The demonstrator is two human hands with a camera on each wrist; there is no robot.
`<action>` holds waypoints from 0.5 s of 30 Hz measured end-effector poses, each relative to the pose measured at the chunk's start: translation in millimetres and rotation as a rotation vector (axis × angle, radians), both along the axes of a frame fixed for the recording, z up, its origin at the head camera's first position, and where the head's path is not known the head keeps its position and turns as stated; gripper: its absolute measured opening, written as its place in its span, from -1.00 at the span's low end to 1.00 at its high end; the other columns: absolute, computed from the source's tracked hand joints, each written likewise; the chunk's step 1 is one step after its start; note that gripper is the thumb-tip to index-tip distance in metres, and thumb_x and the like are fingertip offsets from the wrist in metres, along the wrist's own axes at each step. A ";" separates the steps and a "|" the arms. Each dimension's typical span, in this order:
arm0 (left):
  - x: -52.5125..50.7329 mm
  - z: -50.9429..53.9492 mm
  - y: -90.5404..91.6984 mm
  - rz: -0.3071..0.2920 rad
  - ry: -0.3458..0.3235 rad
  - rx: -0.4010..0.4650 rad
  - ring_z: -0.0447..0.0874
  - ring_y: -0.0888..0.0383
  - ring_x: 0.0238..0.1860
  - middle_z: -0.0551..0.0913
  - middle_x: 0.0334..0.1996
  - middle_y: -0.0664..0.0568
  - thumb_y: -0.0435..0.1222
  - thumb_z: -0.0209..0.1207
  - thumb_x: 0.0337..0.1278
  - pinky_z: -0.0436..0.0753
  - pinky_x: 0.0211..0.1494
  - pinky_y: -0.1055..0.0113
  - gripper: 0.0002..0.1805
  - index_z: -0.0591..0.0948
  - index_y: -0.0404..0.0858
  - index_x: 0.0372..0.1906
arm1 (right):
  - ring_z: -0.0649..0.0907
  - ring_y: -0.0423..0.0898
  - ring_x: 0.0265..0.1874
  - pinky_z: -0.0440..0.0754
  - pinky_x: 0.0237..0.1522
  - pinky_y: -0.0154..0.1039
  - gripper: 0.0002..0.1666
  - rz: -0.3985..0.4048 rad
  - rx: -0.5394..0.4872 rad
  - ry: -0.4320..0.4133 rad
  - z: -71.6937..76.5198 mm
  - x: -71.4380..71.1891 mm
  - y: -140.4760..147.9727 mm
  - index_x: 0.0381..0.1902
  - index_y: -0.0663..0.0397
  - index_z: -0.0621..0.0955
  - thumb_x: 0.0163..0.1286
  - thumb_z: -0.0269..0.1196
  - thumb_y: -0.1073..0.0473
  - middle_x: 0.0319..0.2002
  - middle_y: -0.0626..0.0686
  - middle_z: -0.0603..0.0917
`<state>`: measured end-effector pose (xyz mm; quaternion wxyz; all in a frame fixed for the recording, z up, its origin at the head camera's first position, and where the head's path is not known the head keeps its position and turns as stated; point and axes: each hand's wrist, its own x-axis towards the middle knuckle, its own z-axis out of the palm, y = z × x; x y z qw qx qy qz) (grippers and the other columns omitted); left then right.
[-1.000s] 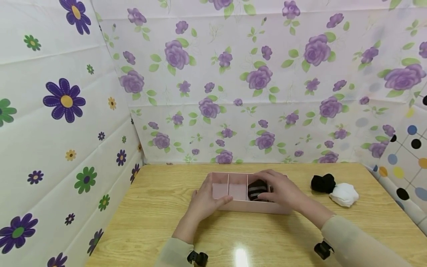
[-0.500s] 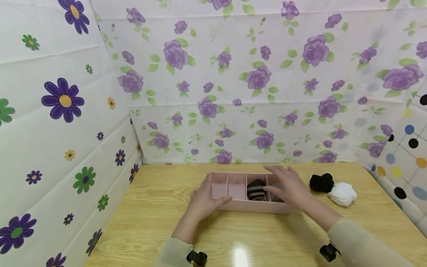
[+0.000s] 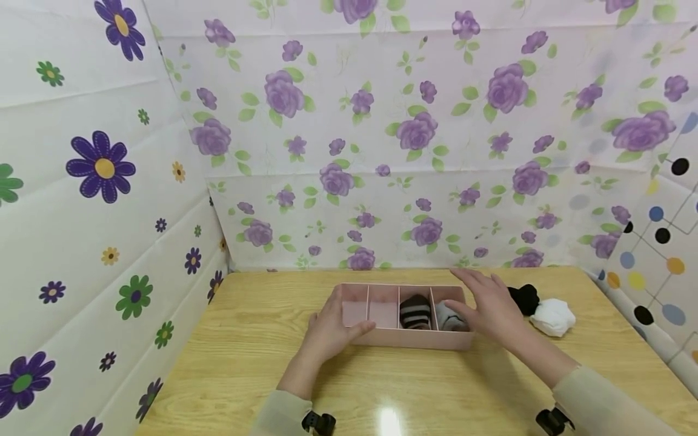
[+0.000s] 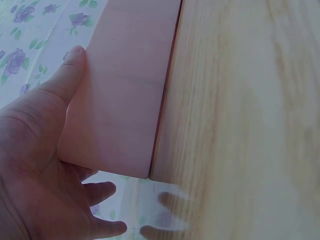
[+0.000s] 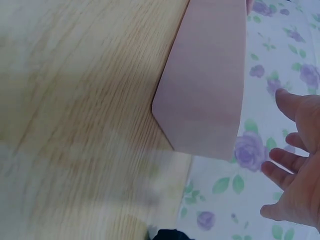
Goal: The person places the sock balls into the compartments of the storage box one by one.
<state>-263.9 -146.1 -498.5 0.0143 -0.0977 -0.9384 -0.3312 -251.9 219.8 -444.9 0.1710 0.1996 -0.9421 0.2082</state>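
Note:
A pink divided box sits on the wooden table. My left hand rests against its left end, thumb over the front rim and the fingers straight. In the left wrist view the fingers spread past the box's end. A dark striped bundle of cloth, like a rolled sock, lies in the third compartment from the left. The rightmost compartment holds a grey bundle, partly covered by the right thumb. My right hand hovers over the box's right end, fingers spread, holding nothing.
To the right of the box lie a black cloth bundle, partly behind my right hand, and a white one. The two left compartments show bare floors. Flower-printed sheets rise at the table's back and left edges.
My right hand has drawn back rightward from the striped bundle, uncovering it and then the grey bundle. The left hand stays at the box's left end. The view has turned slightly right.

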 end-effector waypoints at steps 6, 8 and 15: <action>0.8 0.2 0.0 0.002 0.002 0.010 0.18 -0.23 0.71 0.09 0.77 -0.23 0.32 0.45 0.28 0.02 0.61 -0.58 0.37 -0.04 -0.30 0.82 | 0.61 0.46 0.34 0.17 0.50 0.60 -0.13 -0.039 0.002 0.038 -1.3 4.7 15.8 0.60 0.21 0.48 0.51 0.51 -0.06 0.43 0.39 0.59; 1.3 0.1 -0.2 0.002 0.003 0.013 0.19 -0.23 0.70 0.09 0.77 -0.23 0.31 0.45 0.28 0.03 0.60 -0.59 0.36 -0.04 -0.31 0.82 | 0.61 0.47 0.32 0.20 0.48 0.60 -0.12 -0.049 -0.002 0.062 -2.0 4.7 21.9 0.58 0.22 0.49 0.49 0.53 -0.05 0.41 0.40 0.61; 2.3 1.2 -0.4 -0.010 0.014 0.022 0.19 -0.23 0.71 0.09 0.77 -0.23 0.36 0.42 0.27 0.04 0.59 -0.61 0.38 -0.04 -0.31 0.82 | 0.57 0.55 0.30 0.18 0.47 0.62 -0.12 -0.096 -0.017 0.067 -4.3 6.6 44.6 0.60 0.24 0.46 0.53 0.50 -0.07 0.40 0.47 0.58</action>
